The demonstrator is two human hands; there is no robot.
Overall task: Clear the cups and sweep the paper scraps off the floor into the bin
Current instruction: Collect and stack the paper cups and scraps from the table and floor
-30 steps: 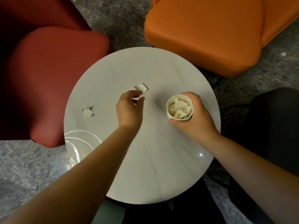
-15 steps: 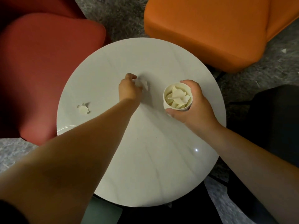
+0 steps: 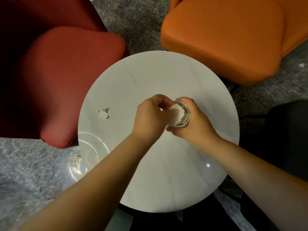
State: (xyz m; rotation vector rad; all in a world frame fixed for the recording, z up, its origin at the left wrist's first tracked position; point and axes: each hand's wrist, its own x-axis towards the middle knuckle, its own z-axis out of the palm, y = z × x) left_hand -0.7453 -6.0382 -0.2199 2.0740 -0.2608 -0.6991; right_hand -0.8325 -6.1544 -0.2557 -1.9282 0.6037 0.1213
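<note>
The right hand (image 3: 195,124) holds a white paper cup (image 3: 184,121) just above the round white table (image 3: 150,77), near its middle; the fingers curl around the cup wall, so this grip is closed on the cup. The cup is already stuffed with paper scraps. The left hand (image 3: 150,114) is at the cup's mouth and pinches 1 white paper piece (image 3: 177,114) that lies on top of the cup; this grip is narrow, thumb and fingers bent on the paper. The left hand covers the left part of the cup, so its rim shows only on the far and right sides.

1 more torn scrap (image 3: 104,113) lies on the table to the left, well apart from the hands. A clear plastic cup (image 3: 88,154) stands at the near-left edge of the table, partly behind the left forearm.

Around the table are a red armchair (image 3: 66,77) on the left, an orange armchair (image 3: 225,39) at the far right and a dark seat (image 3: 286,130) on the right. A small white scrap on the carpet (image 3: 302,65) lies beside the orange armchair.
</note>
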